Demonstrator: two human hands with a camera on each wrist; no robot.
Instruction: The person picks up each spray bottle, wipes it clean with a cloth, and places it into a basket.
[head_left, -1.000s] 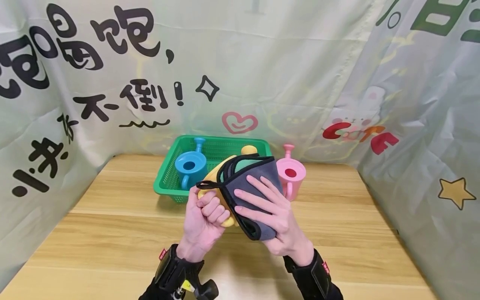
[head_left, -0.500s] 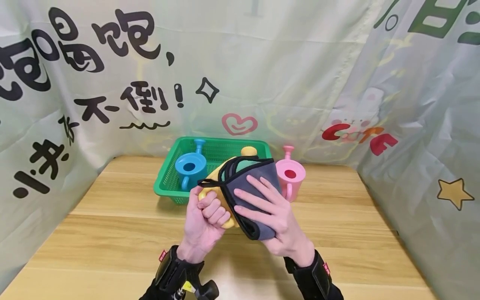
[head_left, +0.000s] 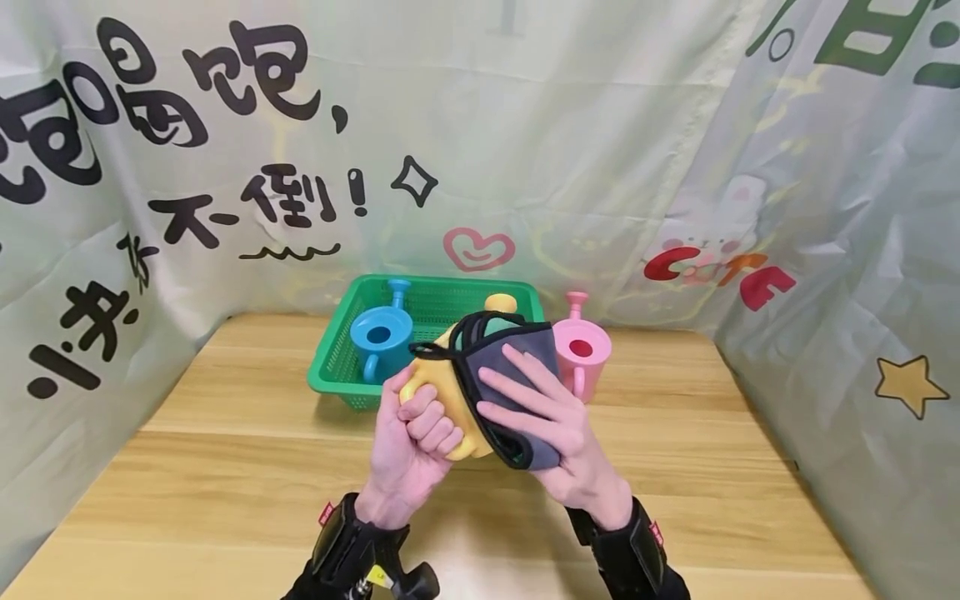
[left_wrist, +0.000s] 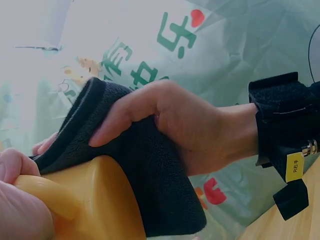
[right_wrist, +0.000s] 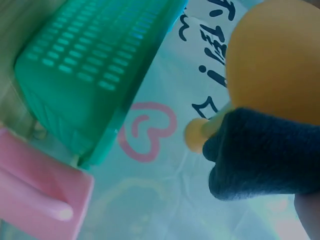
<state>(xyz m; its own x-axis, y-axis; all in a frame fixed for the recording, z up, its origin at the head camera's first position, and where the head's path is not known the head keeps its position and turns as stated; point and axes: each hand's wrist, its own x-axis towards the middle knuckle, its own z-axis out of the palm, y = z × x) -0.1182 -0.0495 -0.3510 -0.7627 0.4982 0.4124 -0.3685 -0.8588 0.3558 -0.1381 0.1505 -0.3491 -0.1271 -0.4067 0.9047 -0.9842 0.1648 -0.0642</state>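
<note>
While held up above the wooden table [head_left: 225,467], yellow plastic watering can [head_left: 450,400] gripped by its handle in the curled left hand [head_left: 408,442]. Grey black-edged microfibre cloth [head_left: 517,392] pressed on its side by the right hand [head_left: 555,425], fingers spread, thumb wrapped under. Risk, likely: smooth plastic twisting loose under rubbing, dropping beside the green mesh basket [head_left: 337,367], or knocking the pink watering can [head_left: 581,350].

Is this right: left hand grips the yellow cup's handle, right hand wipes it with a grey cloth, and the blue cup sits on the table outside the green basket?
Not quite. The head view shows the blue cup inside the green basket, not outside it. The rest holds: the left hand grips the yellow cup by its handle, and the right hand presses the grey cloth against it.
</note>
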